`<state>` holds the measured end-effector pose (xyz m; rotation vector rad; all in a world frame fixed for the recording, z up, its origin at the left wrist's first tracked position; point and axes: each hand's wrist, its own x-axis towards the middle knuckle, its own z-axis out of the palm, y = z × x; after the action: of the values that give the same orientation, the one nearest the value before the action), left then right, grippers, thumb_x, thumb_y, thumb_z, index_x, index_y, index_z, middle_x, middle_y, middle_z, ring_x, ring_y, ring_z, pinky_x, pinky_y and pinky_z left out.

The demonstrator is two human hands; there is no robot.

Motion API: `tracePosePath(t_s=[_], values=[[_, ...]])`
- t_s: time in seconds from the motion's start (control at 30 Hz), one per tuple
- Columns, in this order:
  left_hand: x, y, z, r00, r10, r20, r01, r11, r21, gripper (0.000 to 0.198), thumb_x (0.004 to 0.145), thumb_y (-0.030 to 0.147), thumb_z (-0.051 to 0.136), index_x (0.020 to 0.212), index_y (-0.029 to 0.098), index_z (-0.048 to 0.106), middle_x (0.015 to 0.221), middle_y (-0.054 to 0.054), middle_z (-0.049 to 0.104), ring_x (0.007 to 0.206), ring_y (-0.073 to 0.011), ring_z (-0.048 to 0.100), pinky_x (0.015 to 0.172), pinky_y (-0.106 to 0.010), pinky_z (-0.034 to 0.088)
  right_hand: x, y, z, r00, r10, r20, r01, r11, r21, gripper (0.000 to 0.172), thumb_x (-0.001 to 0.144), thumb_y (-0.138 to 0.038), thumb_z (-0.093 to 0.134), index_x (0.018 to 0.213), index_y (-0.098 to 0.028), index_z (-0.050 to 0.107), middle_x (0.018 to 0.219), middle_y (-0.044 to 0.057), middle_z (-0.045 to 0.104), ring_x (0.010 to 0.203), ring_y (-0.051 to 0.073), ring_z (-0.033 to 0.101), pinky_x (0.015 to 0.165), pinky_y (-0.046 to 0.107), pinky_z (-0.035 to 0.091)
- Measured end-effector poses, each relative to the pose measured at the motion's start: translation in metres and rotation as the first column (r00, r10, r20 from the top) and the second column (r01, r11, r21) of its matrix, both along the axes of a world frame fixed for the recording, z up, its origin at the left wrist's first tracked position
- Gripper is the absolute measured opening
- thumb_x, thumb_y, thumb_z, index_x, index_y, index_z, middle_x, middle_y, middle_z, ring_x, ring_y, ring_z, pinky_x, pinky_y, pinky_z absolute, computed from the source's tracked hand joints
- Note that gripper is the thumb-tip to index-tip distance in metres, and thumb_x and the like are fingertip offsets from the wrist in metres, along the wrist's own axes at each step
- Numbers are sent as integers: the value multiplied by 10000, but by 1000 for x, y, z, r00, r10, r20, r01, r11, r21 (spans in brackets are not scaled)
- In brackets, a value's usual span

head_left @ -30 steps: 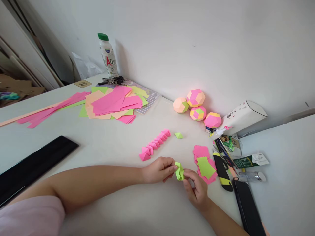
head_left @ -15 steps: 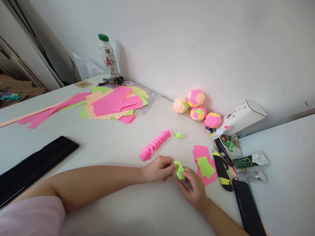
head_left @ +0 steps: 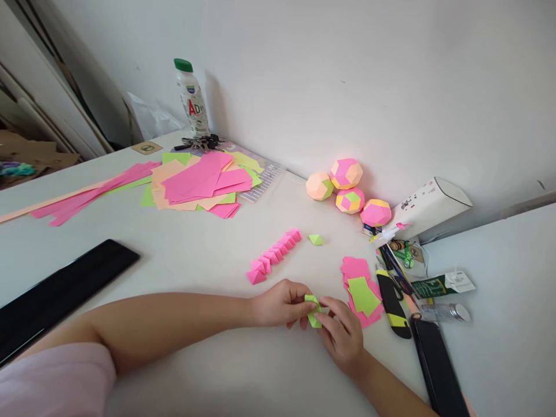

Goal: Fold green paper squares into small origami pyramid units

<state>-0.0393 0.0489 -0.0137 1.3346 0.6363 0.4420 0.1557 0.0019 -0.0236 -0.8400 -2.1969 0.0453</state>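
Both hands meet low on the white table [head_left: 208,255], pinching a small folded green paper piece [head_left: 313,311]. My left hand [head_left: 280,303] grips its left side with thumb and fingers. My right hand [head_left: 342,335] presses on it from the right and partly covers it. Just behind lies a row of folded pink paper units [head_left: 274,254] and one lone folded green unit [head_left: 315,239]. To the right sits a small stack of pink squares with a green square on top [head_left: 361,292].
Loose pink, peach and green sheets [head_left: 200,182] and long strips [head_left: 87,194] cover the back left. Several paper balls [head_left: 345,191] rest by the wall near a white box [head_left: 428,207]. A bottle [head_left: 191,98], keys, pens, a phone [head_left: 438,368] and a black keyboard [head_left: 56,295] also lie about.
The green piece went from held upright to pressed flatter and lower. My right hand slid up over it and now hides part of it; my left hand barely shifted.
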Motion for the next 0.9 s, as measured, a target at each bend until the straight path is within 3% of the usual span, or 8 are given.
tracePosePath(t_s=[0.13,0.27,0.47,0.77,0.9], values=[[1,-7,3,999,43,24,-42,997,-71,379,820,515,508,750,146,552,613,9,612,450,-64,484,448,-190,364,-1,-3,4,999,-25,20,23,997,76,268,807,-44,545,1018,-187,631,1002,138,628,877,232,627,629,338,573],[4,-16,8,995,80,59,-65,973,-222,388,806,532,515,726,153,511,587,19,609,420,-65,512,427,-188,359,0,-6,10,997,66,30,-69,991,113,293,815,-24,534,1059,-155,632,933,115,658,913,230,625,700,347,585],[9,-20,11,983,175,48,-131,869,-478,403,718,541,598,632,168,470,451,52,531,356,-82,500,312,-174,311,2,-7,10,989,128,78,-136,986,100,266,825,-27,524,1045,-124,638,909,117,680,943,238,615,706,347,578],[8,-21,10,983,171,-67,-183,876,-446,391,718,533,583,604,188,437,390,79,498,243,-69,417,235,-172,242,0,-7,11,986,145,87,-153,984,97,244,828,-33,512,1021,-113,638,839,103,698,882,234,594,675,365,557],[8,-21,10,982,168,-83,-187,880,-437,381,725,523,583,610,188,441,391,86,497,240,-68,422,226,-164,253,-2,-8,9,991,136,4,-136,991,17,252,807,-14,523,999,-131,638,813,99,682,783,222,576,621,363,539]])
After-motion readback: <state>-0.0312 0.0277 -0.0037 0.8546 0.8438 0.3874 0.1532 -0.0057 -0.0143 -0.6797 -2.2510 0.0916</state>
